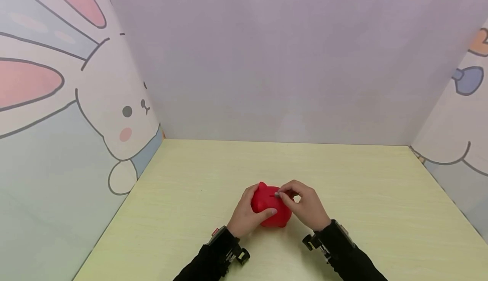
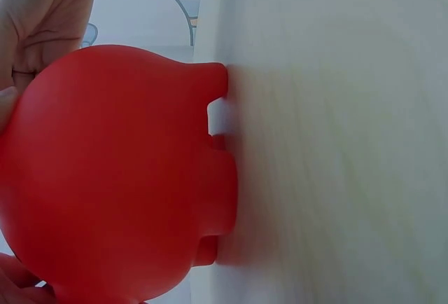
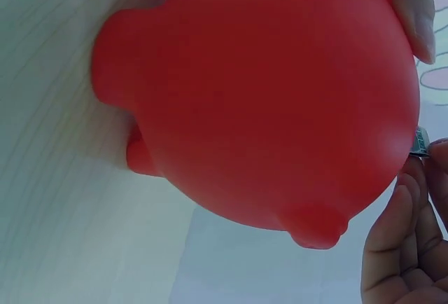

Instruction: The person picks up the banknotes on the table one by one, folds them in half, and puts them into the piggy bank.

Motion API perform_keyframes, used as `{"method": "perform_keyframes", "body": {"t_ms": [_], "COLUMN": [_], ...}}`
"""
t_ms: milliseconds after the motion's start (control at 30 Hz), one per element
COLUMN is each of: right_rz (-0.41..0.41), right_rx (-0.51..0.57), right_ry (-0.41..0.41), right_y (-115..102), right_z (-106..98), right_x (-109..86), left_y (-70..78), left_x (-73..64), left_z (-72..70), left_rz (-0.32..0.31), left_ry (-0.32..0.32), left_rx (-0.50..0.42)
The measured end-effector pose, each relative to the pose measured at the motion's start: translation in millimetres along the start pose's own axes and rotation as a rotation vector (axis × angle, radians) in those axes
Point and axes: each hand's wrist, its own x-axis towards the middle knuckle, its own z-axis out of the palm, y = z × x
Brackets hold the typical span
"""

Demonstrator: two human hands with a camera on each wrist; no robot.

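Observation:
A red piggy bank [image 1: 272, 211] stands on its feet on the table, with a dark slot in its top. My left hand [image 1: 248, 215] holds it from the left side, thumb across the near flank and fingers behind. Between thumb and forefinger of my right hand [image 1: 306, 204] is a small flat grey-green piece [image 3: 420, 142] with marks on its face; its exact kind is unclear. The piece is at the slot on top. In the left wrist view the piggy bank [image 2: 119, 178] fills the left half, its feet on the tabletop.
A pale wood-grain table [image 1: 213, 162] spreads around the hands. Behind it rises a plain lilac-grey backdrop [image 1: 267, 60]. Side panels with cartoon drawings, among them a rabbit [image 1: 110, 103], flank the table. Black cameras [image 1: 242, 255] are strapped to both wrists.

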Motion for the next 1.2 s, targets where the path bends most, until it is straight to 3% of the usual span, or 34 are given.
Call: {"method": "perform_keyframes", "body": {"t_ms": [233, 633, 933, 1200], "right_rz": [-0.058, -0.026, -0.103, -0.12], "right_rx": [-0.076, -0.075, -0.075, -0.111], "right_ry": [0.016, -0.006, 0.017, 0.016], "right_y": [1.5, 3.2, 6.9, 6.4], "right_z": [2.7, 3.9, 2.6, 3.0], "right_x": [-0.6, -2.8, -6.6, -7.3], "left_y": [-0.9, -1.2, -2.2, -2.5], "left_x": [0.6, 0.3, 0.5, 0.4], "left_z": [0.2, 0.9, 0.9, 0.8], "left_rz": [0.0, 0.011, 0.018, 0.015], "left_ry": [0.001, 0.002, -0.002, 0.0], "left_rx": [0.0, 0.003, -0.015, -0.013]}}
